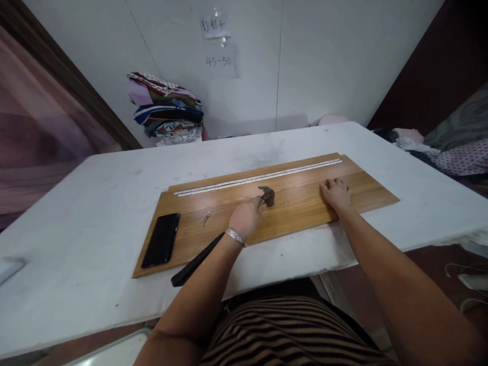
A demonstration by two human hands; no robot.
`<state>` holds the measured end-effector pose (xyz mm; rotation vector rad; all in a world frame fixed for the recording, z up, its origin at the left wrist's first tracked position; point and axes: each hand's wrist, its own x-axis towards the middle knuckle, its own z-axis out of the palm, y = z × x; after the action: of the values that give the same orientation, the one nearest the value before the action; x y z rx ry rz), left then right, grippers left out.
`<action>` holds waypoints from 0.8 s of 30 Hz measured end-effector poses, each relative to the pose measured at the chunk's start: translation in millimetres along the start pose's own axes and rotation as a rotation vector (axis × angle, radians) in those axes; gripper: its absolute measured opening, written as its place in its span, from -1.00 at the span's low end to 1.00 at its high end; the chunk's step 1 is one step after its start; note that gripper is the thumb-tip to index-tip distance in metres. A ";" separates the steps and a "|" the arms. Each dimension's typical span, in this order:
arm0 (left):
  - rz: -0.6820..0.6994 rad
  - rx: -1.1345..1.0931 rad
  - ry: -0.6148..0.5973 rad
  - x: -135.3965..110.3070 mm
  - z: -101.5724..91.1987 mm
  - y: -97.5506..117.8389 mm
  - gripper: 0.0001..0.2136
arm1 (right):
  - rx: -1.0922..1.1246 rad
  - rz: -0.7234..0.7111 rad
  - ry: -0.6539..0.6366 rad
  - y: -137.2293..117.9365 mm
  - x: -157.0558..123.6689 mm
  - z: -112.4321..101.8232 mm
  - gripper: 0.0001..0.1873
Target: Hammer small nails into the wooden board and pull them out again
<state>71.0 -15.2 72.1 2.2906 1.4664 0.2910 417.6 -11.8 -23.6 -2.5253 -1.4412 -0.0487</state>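
My left hand [244,216] is wrapped round a claw hammer [268,196] just behind its rusty head. The hammer's black grip [196,262] runs back under my left forearm, past the board's front edge. Beneath lies a wood-grain board [305,213]. A short row of small dark dots [282,204] marks it to the right of the hammer head; whether they are nails or holes I cannot make out. My right hand [336,193] rests on the board's right part, fingers apart, holding nothing. Several loose nails [206,218] lie left of my left hand.
A black phone [160,240] lies on the board's left end. Two white marked strips [259,178] run along its far side. The white table [95,213] extends around the board. Folded cloths [168,109] are stacked by the wall, which bears paper notes [218,61].
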 end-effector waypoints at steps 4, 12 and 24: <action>0.029 0.000 -0.020 1.3 1.9 -4.3 -0.76 | 0.001 -0.001 -0.005 0.0 -0.6 -1.1 -0.44; 0.016 0.020 -0.025 3.3 0.6 -6.1 -0.74 | -0.004 0.002 0.000 -0.2 -1.5 -0.6 -0.46; 0.022 -0.003 -0.053 2.9 -5.8 -4.1 -0.75 | 0.026 -0.015 0.010 1.4 -2.8 -1.8 -0.46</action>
<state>66.6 -9.8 75.5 2.2955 1.4153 0.2364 417.6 -15.2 -22.5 -2.4901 -1.4477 -0.0453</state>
